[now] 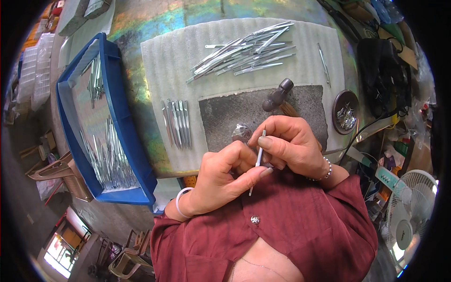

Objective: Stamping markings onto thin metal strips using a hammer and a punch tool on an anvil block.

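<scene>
A slim silvery metal strip (259, 159) is pinched between my two hands, close in front of my shirt. The thumb and fingers of my left hand (221, 176) grip its lower part. At its upper end the thumb and forefinger of my right hand (292, 141) close on it. Just beyond them lies a dark, rough slab (217, 113) bearing a hammer (278, 95), its handle partly hidden by my right hand. A round shiny metal piece (241, 132) sits on the slab, partly covered by my fingers. Left of the slab, several similar strips (176, 124) lie side by side.
A loose pile of strips (246, 52) and a single strip (324, 65) rest on a white foam sheet (164, 61). At right is a round dish (344, 93) of small metal parts (346, 117). The blue tray (116, 101) at left holds many strips. A fan (408, 207) stands lower right.
</scene>
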A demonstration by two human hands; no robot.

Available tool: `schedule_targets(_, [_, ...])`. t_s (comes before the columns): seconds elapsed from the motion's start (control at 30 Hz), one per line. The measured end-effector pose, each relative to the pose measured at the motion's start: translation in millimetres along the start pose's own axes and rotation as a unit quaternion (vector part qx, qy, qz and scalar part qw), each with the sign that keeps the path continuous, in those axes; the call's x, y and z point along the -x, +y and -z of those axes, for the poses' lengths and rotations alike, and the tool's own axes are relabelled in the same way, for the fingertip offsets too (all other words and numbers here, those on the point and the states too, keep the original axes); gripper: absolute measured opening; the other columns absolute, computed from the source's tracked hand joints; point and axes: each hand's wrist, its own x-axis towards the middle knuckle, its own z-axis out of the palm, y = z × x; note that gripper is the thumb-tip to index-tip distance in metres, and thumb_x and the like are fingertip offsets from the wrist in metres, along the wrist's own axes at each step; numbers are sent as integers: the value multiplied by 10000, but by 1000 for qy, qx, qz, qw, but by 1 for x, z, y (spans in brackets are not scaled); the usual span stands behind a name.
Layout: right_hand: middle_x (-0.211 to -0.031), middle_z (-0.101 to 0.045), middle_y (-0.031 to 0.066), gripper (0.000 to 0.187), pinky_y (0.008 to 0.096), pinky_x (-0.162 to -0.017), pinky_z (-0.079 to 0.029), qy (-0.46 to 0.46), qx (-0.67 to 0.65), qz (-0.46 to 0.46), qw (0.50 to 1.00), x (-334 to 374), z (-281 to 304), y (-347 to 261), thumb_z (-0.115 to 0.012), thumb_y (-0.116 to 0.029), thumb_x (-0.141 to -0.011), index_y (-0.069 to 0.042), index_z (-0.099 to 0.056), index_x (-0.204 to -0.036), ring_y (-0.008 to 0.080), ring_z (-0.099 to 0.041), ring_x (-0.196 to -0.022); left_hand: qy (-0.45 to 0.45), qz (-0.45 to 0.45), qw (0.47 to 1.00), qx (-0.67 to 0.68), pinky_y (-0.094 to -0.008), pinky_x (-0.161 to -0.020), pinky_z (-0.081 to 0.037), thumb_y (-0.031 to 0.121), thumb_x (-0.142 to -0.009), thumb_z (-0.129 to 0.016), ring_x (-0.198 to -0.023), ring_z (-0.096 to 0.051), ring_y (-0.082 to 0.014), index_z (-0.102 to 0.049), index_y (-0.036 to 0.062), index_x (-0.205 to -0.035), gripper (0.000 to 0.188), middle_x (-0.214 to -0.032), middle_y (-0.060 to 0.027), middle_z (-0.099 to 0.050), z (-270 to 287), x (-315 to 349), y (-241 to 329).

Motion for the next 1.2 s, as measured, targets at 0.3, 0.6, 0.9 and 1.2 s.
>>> schedule_targets(0.3, [-731,-595,18,105,175,-483,-384,12,-18,0,1000,-3,-5,3,-605,-99,-901,-3,-566,-919,35,-509,-568,-55,50,986,152,-224,-513,-461,23,-881,-591,-568,-603,-82,-514,-2,-849,87,-656,-49,-634,0,1,-8])
schedule_targets(0.6, [-697,-591,14,105,169,-470,-365,29,26,13,999,-4,-7,5,-625,-92,-885,-21,-549,-878,30,-505,-556,-75,55,984,151,-243,-594,-506,41,-901,-559,-658,-649,-116,-542,-22,-942,77,-745,-78,-675,2,2,-9])
schedule_targets(0.9, [-739,-604,18,110,173,-504,-386,31,45,21,998,-6,-8,8,-627,-86,-884,-22,-538,-873,38,-533,-615,-90,41,983,156,-248,-622,-514,58,-922,-527,-678,-649,-123,-540,-26,-999,114,-768,-81,-676,5,3,-10])
schedule_targets(1.2, [-728,-598,10,105,167,-484,-360,31,55,14,998,-7,-14,2,-629,-80,-881,-27,-541,-857,19,-501,-587,-109,61,968,218,-244,-641,-514,74,-943,-503,-705,-643,-124,-534,-26,-1019,130,-798,-80,-669,7,6,-10])
